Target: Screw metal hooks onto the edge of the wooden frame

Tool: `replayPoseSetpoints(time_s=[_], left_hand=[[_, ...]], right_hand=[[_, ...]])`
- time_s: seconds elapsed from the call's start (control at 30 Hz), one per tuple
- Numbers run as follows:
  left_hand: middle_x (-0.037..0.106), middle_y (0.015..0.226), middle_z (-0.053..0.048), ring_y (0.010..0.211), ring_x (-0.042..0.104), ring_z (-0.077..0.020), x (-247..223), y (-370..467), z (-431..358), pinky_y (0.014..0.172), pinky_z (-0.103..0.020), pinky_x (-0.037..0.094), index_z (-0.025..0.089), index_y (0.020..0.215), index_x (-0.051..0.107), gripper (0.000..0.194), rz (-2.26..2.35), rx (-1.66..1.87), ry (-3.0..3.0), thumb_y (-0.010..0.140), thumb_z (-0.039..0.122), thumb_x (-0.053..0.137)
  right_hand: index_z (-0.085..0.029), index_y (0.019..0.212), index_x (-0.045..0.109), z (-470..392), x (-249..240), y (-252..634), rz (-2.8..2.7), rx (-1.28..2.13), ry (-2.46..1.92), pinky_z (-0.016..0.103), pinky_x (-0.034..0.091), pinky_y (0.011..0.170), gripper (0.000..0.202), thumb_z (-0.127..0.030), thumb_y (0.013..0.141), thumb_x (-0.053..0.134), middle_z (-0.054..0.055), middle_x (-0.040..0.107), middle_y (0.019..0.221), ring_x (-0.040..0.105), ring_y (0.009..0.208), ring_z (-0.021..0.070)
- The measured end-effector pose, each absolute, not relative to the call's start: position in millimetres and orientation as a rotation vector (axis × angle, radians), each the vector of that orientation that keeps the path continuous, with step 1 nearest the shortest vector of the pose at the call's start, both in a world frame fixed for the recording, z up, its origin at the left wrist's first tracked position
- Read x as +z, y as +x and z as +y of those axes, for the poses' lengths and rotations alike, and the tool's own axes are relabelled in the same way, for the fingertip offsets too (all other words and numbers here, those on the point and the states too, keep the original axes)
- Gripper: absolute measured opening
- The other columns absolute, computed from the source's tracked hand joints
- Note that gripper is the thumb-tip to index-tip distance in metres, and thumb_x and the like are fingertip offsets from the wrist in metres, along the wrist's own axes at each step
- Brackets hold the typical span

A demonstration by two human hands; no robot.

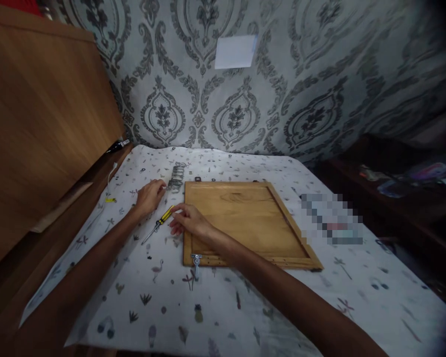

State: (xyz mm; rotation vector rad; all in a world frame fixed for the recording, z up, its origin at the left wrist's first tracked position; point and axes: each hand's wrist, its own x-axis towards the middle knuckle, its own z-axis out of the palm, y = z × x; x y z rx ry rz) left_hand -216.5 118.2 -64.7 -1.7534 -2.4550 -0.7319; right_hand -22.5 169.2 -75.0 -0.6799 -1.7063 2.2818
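Note:
A wooden framed panel (pixel 245 218) lies flat on a table covered with a white patterned cloth (pixel 208 307). A metal hinge (pixel 196 262) sticks out from the panel's near left corner. My right hand (pixel 189 220) rests on the panel's left edge, its fingertips touching the handle of a yellow and black screwdriver (pixel 159 222) that lies on the cloth. My left hand (pixel 149 196) is further left, fingers curled, reaching to a pile of metal hinges (pixel 176 179) just beyond the panel's far left corner.
A wooden cabinet (pixel 40 124) stands along the left, with a white cable (pixel 109 181) hanging beside it. Patterned wallpaper (pixel 245 99) backs the table. A blurred patch (pixel 332 218) lies right of the panel. A dark cluttered shelf (pixel 405 183) sits at the right.

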Motion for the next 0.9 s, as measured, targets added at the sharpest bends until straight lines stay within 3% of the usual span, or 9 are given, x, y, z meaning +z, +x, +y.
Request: replayPoseSetpoints(time_s=[0.2,0.5,0.73,0.9], left_hand=[[0.069,0.099,-0.007,0.090,0.064,-0.0245,-59.8,-216.1,115.4,0.073,-0.033,0.043,0.022,0.096,0.069,0.018,-2.392,-0.553,-1.821,0.099,0.026,0.051],[0.066,0.097,-0.009,0.097,0.061,-0.0258,-54.1,-215.4,103.2,0.072,-0.034,0.042,0.022,0.082,0.065,0.025,-2.267,-0.420,-1.951,0.096,0.012,0.048],[0.067,0.092,-0.010,0.097,0.060,-0.0274,-46.9,-212.5,97.9,0.081,-0.037,0.045,0.022,0.074,0.059,0.022,-2.248,-0.573,-1.988,0.089,0.007,0.052],[0.067,0.095,-0.009,0.097,0.061,-0.0254,-32.8,-206.6,94.2,0.083,-0.036,0.047,0.022,0.080,0.061,0.021,-2.273,-0.879,-1.950,0.096,0.023,0.048]], right_hand=[[-0.017,0.084,0.060,168.1,-75.0,-14.1,-1.657,2.280,-0.604,0.019,0.051,0.049,0.020,-0.029,0.084,0.076,-0.001,0.070,0.065,0.067,0.051,0.0108],[-0.017,0.082,0.064,170.5,-75.5,-11.9,-1.625,2.262,-0.566,0.018,0.049,0.047,0.025,-0.036,0.077,0.079,0.000,0.071,0.066,0.068,0.052,0.0112],[-0.017,0.082,0.064,170.0,-75.2,-12.7,-1.689,2.179,-0.570,0.021,0.049,0.048,0.027,-0.040,0.076,0.077,0.002,0.071,0.067,0.068,0.053,0.0130],[-0.017,0.089,0.066,168.6,-70.8,-6.5,-1.704,1.906,-0.593,0.022,0.046,0.049,0.024,-0.040,0.083,0.067,0.003,0.070,0.077,0.063,0.056,0.0123]])
